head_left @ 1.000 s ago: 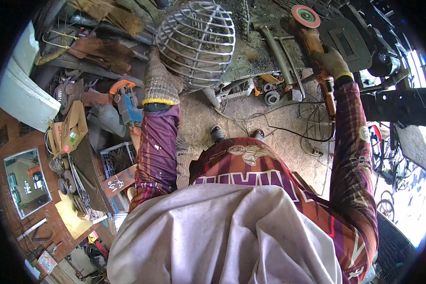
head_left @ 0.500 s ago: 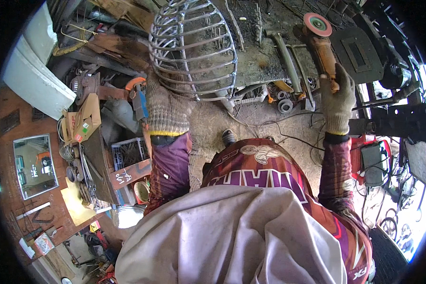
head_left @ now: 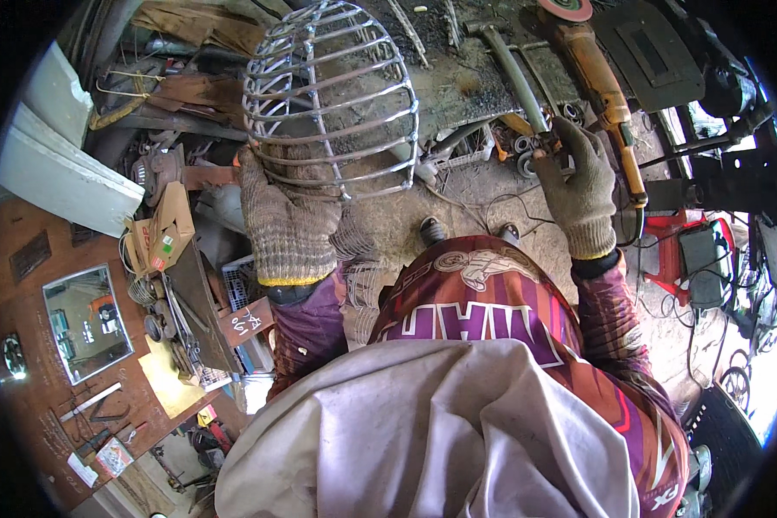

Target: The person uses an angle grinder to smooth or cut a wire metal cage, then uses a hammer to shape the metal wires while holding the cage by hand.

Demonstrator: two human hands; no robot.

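Cardboard box [head_left: 166, 231] left, well short of the cage. Left hand [head_left: 292, 223], gloved: grip curled around lower-left end of the metal cage [head_left: 319, 112], fingers partly hidden. Cage overlaps the desk [head_left: 466, 108] in view; can't tell if it rests there. Steel pipe [head_left: 516, 78] right of cage. Right hand [head_left: 584, 186], gloved: grip loosely parted, thumb off fingers, by pipe's near end; contact unclear. Orange grinder [head_left: 603, 93] just right, disc end away from person.

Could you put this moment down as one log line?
left hand: holding cage | right hand: open, beside grinder | grinder: not held
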